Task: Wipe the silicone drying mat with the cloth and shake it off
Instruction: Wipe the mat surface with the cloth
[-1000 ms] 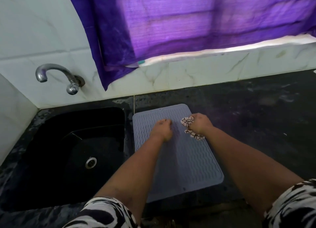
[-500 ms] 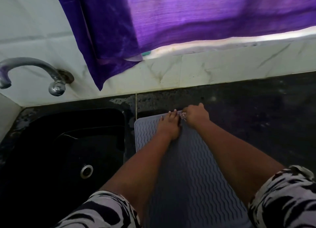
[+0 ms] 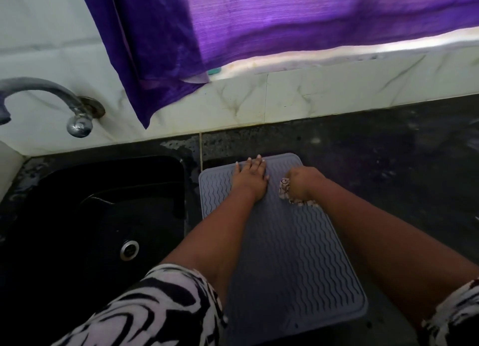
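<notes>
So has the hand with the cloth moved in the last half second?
Yes. The right hand with the cloth has slid back from the mat's far edge, toward the person.

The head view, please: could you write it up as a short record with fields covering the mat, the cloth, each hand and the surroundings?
mat: grey wavy-ribbed silicone drying mat, flat on the dark stone counter
cloth: crumpled white cloth with dark pattern, on the mat's far part
left hand: left hand flat, fingers straight, pressing the mat near its far edge
right hand: right hand curled round the cloth
sink: black sink left of the mat, steel tap above it
window: purple curtain
</notes>
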`<state>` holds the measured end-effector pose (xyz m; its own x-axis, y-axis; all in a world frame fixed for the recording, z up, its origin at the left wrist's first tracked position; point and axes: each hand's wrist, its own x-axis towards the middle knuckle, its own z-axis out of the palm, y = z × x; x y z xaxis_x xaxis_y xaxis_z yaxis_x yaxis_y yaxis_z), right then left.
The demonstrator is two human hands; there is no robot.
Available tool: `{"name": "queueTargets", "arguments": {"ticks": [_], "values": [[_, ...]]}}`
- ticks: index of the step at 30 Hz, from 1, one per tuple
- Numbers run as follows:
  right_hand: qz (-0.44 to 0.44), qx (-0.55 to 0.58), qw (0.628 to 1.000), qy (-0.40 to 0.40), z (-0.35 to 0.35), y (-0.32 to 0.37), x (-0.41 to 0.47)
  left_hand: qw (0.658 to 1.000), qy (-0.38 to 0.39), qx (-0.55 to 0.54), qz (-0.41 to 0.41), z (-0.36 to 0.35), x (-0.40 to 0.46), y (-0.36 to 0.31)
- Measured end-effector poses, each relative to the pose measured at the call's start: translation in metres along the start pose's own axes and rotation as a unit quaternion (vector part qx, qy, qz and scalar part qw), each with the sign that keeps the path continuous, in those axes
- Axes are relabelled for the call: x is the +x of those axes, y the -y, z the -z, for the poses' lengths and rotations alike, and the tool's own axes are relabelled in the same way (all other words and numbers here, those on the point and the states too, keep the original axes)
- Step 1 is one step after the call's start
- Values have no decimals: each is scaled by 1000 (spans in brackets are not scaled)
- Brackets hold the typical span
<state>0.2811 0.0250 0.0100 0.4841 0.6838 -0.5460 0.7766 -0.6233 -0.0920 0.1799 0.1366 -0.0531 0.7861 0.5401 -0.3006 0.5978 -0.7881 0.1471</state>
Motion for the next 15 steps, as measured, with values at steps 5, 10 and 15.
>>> {"name": "queueTargets", "arguments": {"ticks": [5,10,15], "values": [[15,70,996,-59,16,1,-7,999,-16,-32,-41,-2,-14,-13],[14,-8,997,-72,-4,2,0,995,-24,-96,-19,-27,-37,-17],[18,-27,997,-72,-11,-8,-11,999,-11,-35,-22,-22,-28,-13]]}}
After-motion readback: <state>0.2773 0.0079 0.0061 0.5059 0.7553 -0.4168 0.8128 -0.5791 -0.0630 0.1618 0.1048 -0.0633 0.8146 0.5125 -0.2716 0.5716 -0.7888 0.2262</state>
